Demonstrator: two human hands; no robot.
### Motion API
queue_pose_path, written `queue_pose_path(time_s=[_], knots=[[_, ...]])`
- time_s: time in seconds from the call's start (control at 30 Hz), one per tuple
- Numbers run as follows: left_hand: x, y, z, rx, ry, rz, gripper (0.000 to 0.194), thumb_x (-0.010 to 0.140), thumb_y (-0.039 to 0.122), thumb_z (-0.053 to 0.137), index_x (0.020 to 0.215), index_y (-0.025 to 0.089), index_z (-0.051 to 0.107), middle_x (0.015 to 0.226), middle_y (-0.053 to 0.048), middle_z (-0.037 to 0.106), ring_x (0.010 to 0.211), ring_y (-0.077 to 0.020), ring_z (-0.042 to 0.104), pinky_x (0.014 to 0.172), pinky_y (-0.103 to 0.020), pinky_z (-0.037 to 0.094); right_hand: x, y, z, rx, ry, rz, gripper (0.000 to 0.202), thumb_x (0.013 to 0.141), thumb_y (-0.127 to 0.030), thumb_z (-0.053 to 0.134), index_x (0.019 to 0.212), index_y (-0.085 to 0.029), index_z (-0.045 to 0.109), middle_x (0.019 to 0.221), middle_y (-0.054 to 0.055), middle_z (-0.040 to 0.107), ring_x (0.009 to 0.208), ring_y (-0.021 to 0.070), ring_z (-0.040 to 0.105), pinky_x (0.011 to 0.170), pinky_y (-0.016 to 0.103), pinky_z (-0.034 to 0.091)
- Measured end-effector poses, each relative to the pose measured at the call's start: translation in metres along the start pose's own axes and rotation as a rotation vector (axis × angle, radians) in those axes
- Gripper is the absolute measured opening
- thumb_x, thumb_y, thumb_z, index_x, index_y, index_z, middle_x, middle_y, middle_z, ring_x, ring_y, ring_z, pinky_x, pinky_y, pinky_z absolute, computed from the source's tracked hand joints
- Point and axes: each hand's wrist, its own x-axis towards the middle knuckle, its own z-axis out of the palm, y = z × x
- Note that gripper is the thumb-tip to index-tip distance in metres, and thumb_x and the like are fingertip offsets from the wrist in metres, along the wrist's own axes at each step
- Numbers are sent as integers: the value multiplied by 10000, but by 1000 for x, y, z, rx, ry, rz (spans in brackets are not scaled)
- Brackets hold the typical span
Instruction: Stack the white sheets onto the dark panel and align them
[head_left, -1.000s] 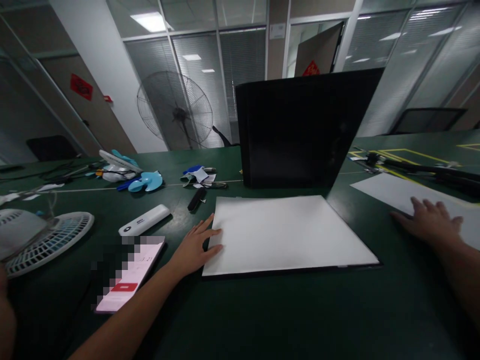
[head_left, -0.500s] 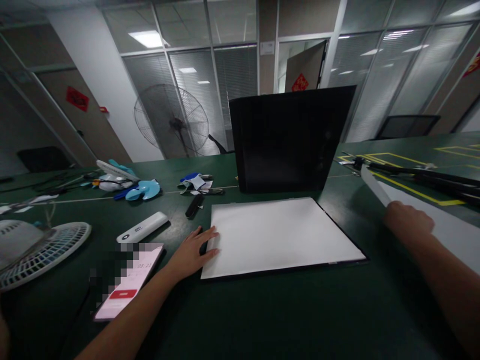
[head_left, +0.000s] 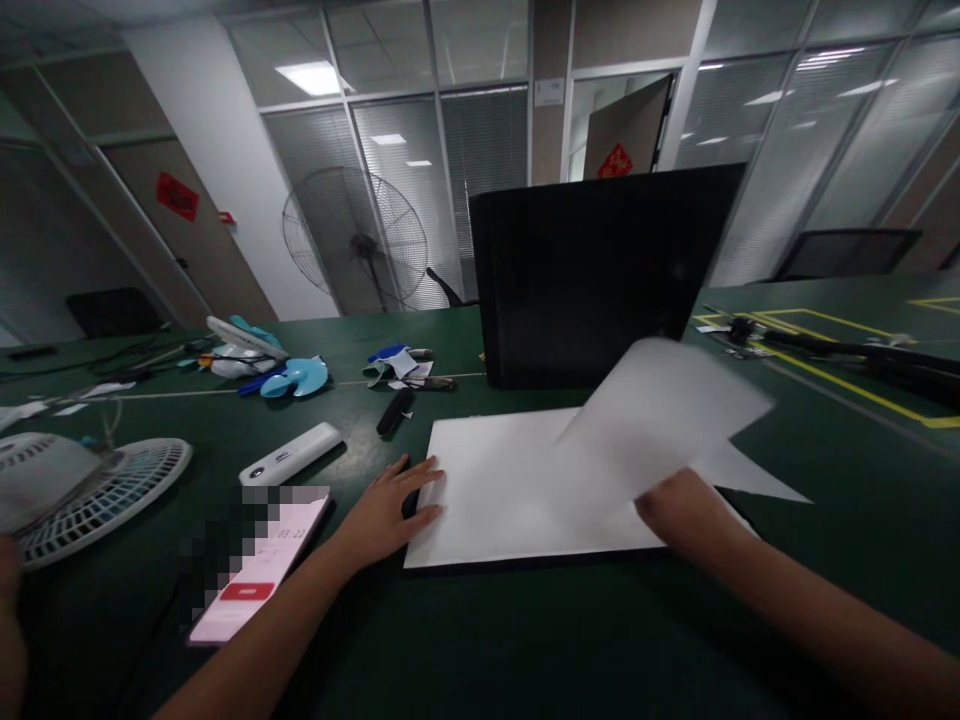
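Observation:
A flat white panel (head_left: 495, 490) with a dark edge lies on the green table. My left hand (head_left: 386, 510) rests at its left edge, fingers spread, holding nothing. Over the panel's right part my right hand (head_left: 679, 510) grips a thin white sheet (head_left: 652, 410), its fingers closed. The sheet is curled and blurred by motion, and it hides part of the panel. Behind the panel a large black screen-like piece (head_left: 600, 280) stands upright.
On the left are a phone (head_left: 262, 570), a white device (head_left: 291, 455) and a white fan (head_left: 105, 490). A small black object (head_left: 395, 411) lies near the panel's back left corner. Black rods (head_left: 847, 350) lie at the right.
My right hand has moved left with the white sheet, from the table's right side to above the panel. My left hand has stayed at the panel's left edge.

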Motion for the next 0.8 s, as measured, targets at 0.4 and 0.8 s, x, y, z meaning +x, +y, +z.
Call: queue_pose_path(time_s=[0.4,0.8], knots=[[1,-8,5,-60,61,9,678,1057,597,169,1557,240,458,1624,-32,422,1542,-353,269,1240,-588,260,7,-43,-2,225,-336,-286,483,1019,-281,451,1490,-359,523,1571,60,451,1439,313,435,1139,588,406],[0,-9,10,-50,83,48,1097,844,923,35,1578,203,417,1626,-90,411,1538,-410,249,1245,-605,210,5,-46,-14,364,-409,-335,568,1000,-541,519,1546,-431,411,1628,85,354,1500,345,314,1209,681,197]])
